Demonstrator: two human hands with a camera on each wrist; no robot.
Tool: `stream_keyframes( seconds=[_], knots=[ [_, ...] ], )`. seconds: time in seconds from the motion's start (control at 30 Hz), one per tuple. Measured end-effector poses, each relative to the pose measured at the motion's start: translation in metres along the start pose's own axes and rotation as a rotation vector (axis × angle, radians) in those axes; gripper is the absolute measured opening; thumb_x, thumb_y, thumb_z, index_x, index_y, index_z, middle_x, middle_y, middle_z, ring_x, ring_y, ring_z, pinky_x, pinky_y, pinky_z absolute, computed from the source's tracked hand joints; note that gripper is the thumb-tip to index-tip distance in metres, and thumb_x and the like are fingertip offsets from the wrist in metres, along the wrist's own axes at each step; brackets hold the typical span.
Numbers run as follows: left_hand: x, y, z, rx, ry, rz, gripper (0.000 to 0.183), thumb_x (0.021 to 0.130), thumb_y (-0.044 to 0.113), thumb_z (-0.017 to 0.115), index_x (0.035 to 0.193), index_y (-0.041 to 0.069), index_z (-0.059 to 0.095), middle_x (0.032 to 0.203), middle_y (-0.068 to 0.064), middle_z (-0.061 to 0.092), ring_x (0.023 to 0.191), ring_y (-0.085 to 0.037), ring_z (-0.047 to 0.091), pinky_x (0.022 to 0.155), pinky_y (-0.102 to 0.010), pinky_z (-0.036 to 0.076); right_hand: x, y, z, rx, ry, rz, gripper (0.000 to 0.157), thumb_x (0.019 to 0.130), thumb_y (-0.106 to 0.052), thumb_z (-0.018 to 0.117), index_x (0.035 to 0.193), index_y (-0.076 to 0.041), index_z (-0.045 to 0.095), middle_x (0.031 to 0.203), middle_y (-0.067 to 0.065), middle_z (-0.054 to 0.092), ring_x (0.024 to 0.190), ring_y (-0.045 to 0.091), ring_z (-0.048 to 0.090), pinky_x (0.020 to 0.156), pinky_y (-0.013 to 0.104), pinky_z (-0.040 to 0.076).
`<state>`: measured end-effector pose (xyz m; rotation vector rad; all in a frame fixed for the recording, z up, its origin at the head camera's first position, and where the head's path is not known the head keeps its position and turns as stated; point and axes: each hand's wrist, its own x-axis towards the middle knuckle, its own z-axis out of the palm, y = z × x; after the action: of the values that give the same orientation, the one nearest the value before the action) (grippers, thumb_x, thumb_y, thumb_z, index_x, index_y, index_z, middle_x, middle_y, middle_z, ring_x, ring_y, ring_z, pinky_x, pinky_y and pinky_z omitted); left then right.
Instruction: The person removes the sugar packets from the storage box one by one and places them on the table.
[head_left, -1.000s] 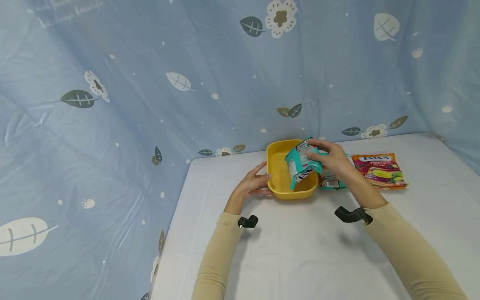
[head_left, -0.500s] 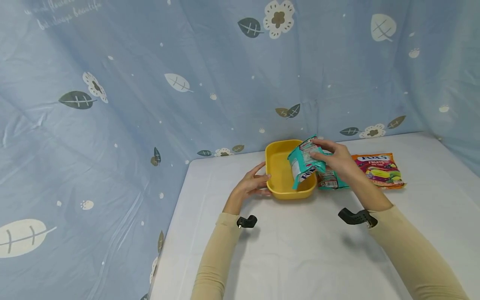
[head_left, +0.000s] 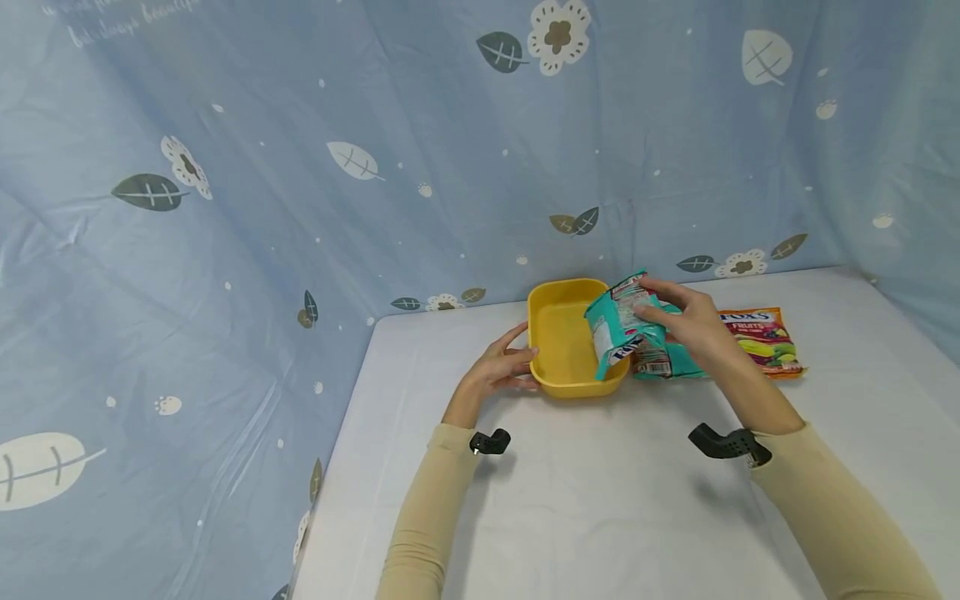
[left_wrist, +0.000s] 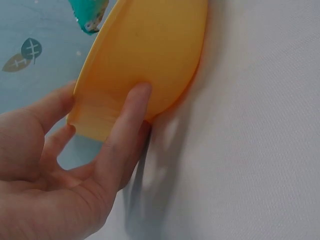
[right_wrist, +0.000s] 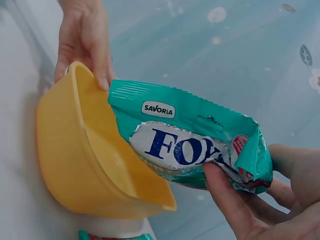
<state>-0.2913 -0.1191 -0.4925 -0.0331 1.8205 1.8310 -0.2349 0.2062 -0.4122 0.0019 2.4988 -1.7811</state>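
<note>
My left hand [head_left: 498, 365] grips the left side of a yellow plastic basin [left_wrist: 150, 45], with fingertips at its rim and along its outer wall. With thumb and fingers, my right hand [head_left: 693, 321] pinches a teal FOX'S candy bag [right_wrist: 175, 135] at one end. That bag is tilted and overlaps the basin's right rim in the head view, its far end over the opening. A second teal candy bag [head_left: 654, 362] lies on the table to the right of the basin, partly hidden by the right hand and the held bag.
An orange and purple FOX'S Fruits bag [head_left: 767, 343] lies farther right, partly behind the right wrist. The table [head_left: 585, 500] has a white cover. Blue patterned cloth [head_left: 450, 167] hangs behind it and along its left side.
My right hand has moved slightly right with the teal candy bag, from over the basin's middle toward its right rim. The left hand stays on the basin.
</note>
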Motion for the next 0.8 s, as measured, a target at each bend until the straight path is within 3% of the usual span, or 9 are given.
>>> stream_keyframes(
  seconds=[0.43,0.67,0.8],
  knots=[
    [0.001,0.000,0.002,0.015,0.024,-0.007,0.071,0.091,0.019,0.072,0.148,0.044,0.038,0.134,-0.018,0.054,0.103,-0.031,0.070,0.085,-0.051,0.061,-0.011,0.009,-0.009,-0.030,0.029,-0.004,0.068,0.092,-0.053,0.060,0.152,-0.029,0.037,0.158,0.013,0.033,0.129,0.033,0.043,0.094,0.048,0.056],
    [-0.001,0.000,0.003,0.024,0.031,-0.002,0.072,0.090,0.020,0.072,0.149,0.043,0.037,0.131,-0.018,0.055,0.102,-0.030,0.070,0.086,-0.051,0.061,-0.015,0.015,-0.012,-0.014,0.059,0.008,0.068,0.093,-0.051,0.060,0.152,-0.030,0.036,0.160,0.014,0.029,0.136,0.039,0.037,0.100,0.059,0.052],
    [-0.001,0.001,0.004,0.026,0.036,-0.008,0.071,0.091,0.020,0.072,0.149,0.042,0.037,0.131,-0.017,0.055,0.102,-0.029,0.070,0.088,-0.052,0.060,-0.017,0.017,-0.014,-0.016,0.072,0.038,0.067,0.092,-0.053,0.060,0.152,-0.032,0.036,0.160,0.013,0.030,0.136,0.036,0.037,0.094,0.045,0.057]
  ],
)
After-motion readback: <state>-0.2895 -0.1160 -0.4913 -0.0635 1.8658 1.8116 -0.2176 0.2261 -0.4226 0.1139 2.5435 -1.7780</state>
